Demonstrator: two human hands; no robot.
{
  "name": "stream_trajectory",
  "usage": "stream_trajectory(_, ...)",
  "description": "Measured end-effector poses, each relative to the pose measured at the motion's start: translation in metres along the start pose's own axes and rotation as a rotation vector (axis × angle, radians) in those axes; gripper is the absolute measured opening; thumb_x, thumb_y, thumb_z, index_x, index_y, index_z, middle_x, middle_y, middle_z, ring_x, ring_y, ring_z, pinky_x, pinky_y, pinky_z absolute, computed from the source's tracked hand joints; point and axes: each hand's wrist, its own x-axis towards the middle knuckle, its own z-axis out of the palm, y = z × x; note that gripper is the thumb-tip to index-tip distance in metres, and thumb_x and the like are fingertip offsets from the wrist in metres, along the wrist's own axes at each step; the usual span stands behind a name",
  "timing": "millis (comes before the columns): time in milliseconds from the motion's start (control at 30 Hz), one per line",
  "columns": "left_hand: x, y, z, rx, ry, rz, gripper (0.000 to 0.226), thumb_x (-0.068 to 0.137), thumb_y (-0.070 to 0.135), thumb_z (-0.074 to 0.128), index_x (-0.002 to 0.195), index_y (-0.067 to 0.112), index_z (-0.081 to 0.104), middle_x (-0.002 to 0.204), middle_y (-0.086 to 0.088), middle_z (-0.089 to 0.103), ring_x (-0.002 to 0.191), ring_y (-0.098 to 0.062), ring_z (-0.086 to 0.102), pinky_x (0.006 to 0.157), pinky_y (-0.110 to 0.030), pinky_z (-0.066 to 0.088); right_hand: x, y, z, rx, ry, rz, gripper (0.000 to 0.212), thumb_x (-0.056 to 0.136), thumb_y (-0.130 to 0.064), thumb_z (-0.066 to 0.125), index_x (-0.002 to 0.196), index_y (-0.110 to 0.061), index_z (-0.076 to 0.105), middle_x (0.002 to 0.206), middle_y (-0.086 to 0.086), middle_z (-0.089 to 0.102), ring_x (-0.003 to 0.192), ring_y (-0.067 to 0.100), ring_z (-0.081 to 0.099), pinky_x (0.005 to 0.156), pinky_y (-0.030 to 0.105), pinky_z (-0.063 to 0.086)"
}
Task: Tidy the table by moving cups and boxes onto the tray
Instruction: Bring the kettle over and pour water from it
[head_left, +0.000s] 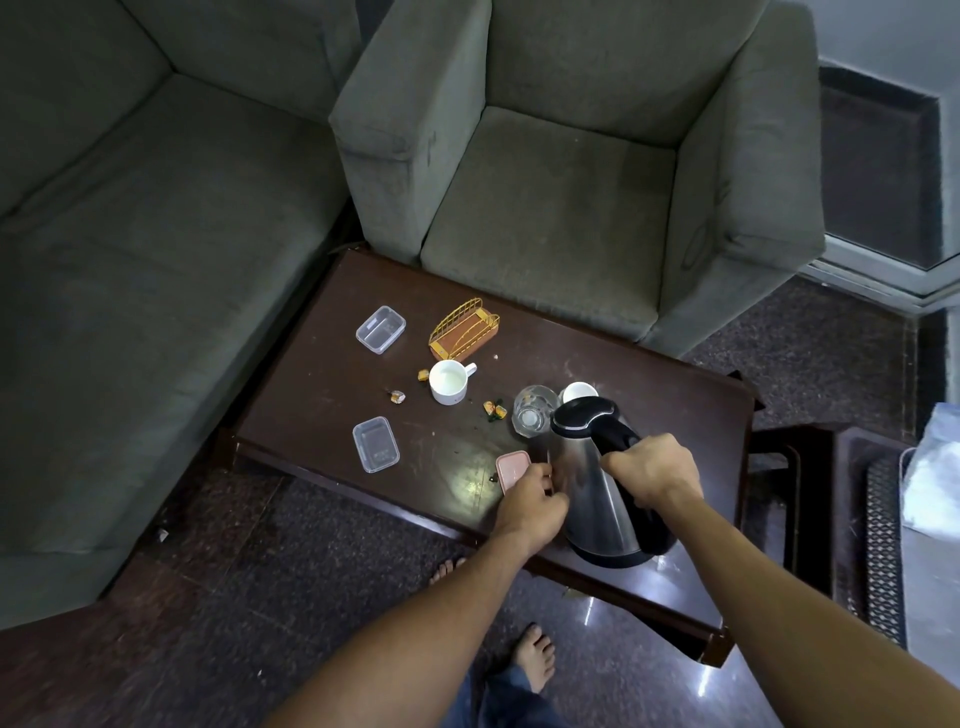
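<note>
Our right hand wraps round the kettle handle. The left hand is curled at the kettle's left side; we cannot tell its hold. The mug, glass and pink-lidded box lie left of the kettle. We'd lift straight up, clear of the glass.

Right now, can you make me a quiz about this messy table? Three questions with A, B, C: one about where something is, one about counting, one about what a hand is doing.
1. Where does the white mug stand?
A. right by the gold rack
B. on a shelf
C. in a sink

2. How many clear plastic boxes lie on the table?
A. one
B. two
C. five

3. What is the right hand doing?
A. lying flat and empty
B. waving in the air
C. holding the kettle by its black handle

Answers:
1 A, the mug stands just in front of the rack.
2 B, one box lies left of the rack, the other nearer the table's front edge.
3 C, its fingers curl round the handle.
</note>
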Motion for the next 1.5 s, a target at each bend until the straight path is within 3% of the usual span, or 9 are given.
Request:
stream_trajectory(333,0.001,0.003,-0.002,-0.003,-0.009,0.019,0.052,0.078,0.024,0.053,0.129,0.022,0.057,0.112,0.007,0.071,0.105,-0.012,0.065,0.097,-0.032,0.049,-0.004,-0.005,-0.003,0.001,0.015,0.002,0.025,0.063,-0.037,0.066,0.069,-0.013,0.069,0.063,0.005,0.073,0.058,0.027,0.073,0.058,0.034,0.063)
stream_trajectory(567,-0.003,0.001,-0.003,0.011,0.001,0.039,0.047,0.083,0.022,0.055,0.129,0.025,0.055,0.097,0.017,0.066,0.092,0.001,0.061,0.071,-0.015,0.041,-0.008,-0.002,-0.002,0.011,0.016,0.004,0.025,0.067,-0.037,0.066,0.072,-0.013,0.068,0.067,0.005,0.073,0.059,0.027,0.073,0.063,0.036,0.064)
stream_trajectory(867,-0.003,-0.002,-0.008,0.065,0.007,0.069,0.053,0.086,0.016,0.054,0.135,0.036,0.052,0.082,0.024,0.065,0.070,0.018,0.055,0.059,-0.008,0.035,-0.008,-0.002,0.002,-0.011,0.016,0.020,0.028,0.066,-0.036,0.063,0.078,-0.012,0.069,0.073,0.007,0.074,0.066,0.030,0.074,0.069,0.040,0.066)
stream_trajectory(1033,-0.002,-0.001,-0.011,0.098,-0.003,0.071,0.051,0.088,0.017,0.053,0.136,0.034,0.051,0.085,0.024,0.064,0.081,0.011,0.055,0.066,-0.013,0.037,-0.008,-0.001,0.003,-0.014,0.028,0.031,0.027,0.065,-0.037,0.063,0.079,-0.014,0.070,0.070,0.006,0.073,0.060,0.027,0.074,0.064,0.036,0.065)
stream_trajectory(1333,-0.003,0.001,-0.011,0.103,-0.001,0.068,0.049,0.088,0.019,0.054,0.135,0.035,0.052,0.088,0.018,0.065,0.082,0.009,0.054,0.065,-0.011,0.035,-0.006,-0.002,0.003,-0.030,0.032,0.037,0.030,0.063,-0.039,0.064,0.079,-0.013,0.069,0.069,0.005,0.073,0.060,0.027,0.074,0.066,0.038,0.066)
stream_trajectory(1500,-0.005,0.002,-0.011,0.091,-0.005,0.074,0.049,0.089,0.016,0.053,0.135,0.034,0.053,0.087,0.017,0.065,0.081,0.008,0.055,0.065,-0.012,0.036,-0.006,-0.002,0.002,-0.034,0.040,0.035,0.028,0.064,-0.039,0.065,0.076,-0.013,0.068,0.064,0.005,0.073,0.054,0.024,0.073,0.059,0.034,0.064)
